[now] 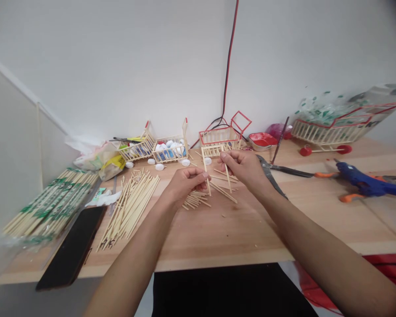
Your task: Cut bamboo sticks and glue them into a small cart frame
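A small U-shaped frame of wooden sticks (205, 164) is held up above the table, its two legs pointing down and a crossbar at the top. My left hand (187, 182) pinches the left leg between thumb and fingers. With its thumb and fingers closed, my right hand (239, 164) grips the right leg near the upper corner. Beneath them lie loose short sticks (195, 200), partly hidden by my left hand. Just behind the frame stands a miniature stick cart with a red-painted rim (214, 134).
Two small stick carts (137, 149) stand back left. Loose sticks (132, 202), packaged sticks (53, 202) and a black phone (72, 246) lie left. To the right are a red paint dish (262, 140), pliers (290, 171), a blue glue gun (366, 178) and a larger cart (326, 132).
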`<move>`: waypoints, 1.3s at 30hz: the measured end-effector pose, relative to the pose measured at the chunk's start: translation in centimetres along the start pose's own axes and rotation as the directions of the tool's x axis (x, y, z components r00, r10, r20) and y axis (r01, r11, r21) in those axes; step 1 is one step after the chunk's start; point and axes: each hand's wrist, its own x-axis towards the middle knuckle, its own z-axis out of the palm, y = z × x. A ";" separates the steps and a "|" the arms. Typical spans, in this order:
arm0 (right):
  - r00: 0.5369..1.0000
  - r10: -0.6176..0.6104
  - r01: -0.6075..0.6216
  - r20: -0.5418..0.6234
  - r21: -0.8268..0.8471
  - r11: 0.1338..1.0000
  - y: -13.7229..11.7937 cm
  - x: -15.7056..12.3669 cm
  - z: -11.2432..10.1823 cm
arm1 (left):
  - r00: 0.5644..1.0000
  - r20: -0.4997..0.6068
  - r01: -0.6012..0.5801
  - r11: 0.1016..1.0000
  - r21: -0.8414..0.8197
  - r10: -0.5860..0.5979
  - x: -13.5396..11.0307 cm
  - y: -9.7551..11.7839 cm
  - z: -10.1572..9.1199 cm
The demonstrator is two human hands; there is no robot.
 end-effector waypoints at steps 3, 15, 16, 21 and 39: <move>1.000 0.004 -0.004 0.005 0.001 1.000 0.0 0.0 0.0 | 0.999 -0.014 -0.043 0.997 0.068 0.044 -0.1 0.1 0.0; 0.998 -0.052 0.051 0.022 0.043 0.998 0.1 0.0 0.0 | 0.997 0.042 -0.065 0.987 0.149 0.060 -0.8 1.2 0.1; 0.998 -0.065 0.064 0.015 0.048 0.997 0.0 0.0 0.0 | 0.997 0.042 -0.065 0.989 0.135 0.060 -0.8 1.3 0.1; 0.993 -0.111 0.113 -0.033 0.058 0.992 -0.3 -0.1 -0.4 | 0.995 0.058 -0.087 0.991 0.105 0.081 -0.7 1.3 -0.7; 0.994 -0.071 0.081 -0.087 0.110 0.991 -0.9 0.0 -0.8 | 0.704 -0.530 -0.167 0.835 0.524 0.473 -1.1 4.0 -6.2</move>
